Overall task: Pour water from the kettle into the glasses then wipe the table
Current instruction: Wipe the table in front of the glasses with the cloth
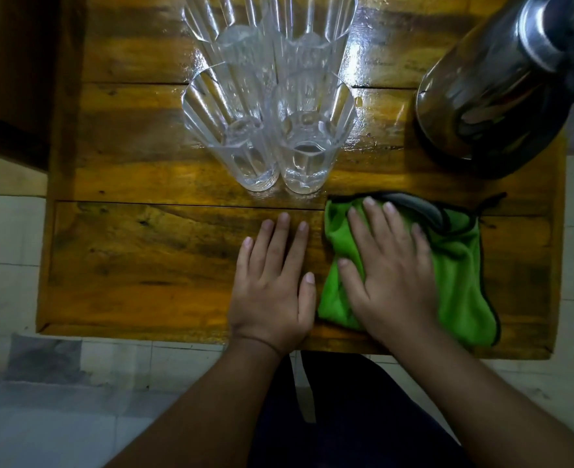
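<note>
We press our right hand (388,265), fingers spread, flat on the green cloth (461,271) near the table (127,265) front edge; left hand (273,282) flat beside it, bare wood leftward. 4 glasses (299,130) and kettle (491,92) stand behind.

Four clear fluted glasses (268,96) stand clustered upright at upper centre, apparently holding some water. A steel kettle (501,89) stands at upper right. A green cloth (458,265) lies flat lower right on the wet-looking wooden bench (143,258).

place: a home, likely a dining or kitchen corner | evidence: small varnished wooden plank table (137,251); pale tiled floor (8,251); four clear ribbed drinking glasses (299,136); steel kettle (488,96); green microfibre cloth (458,265)
</note>
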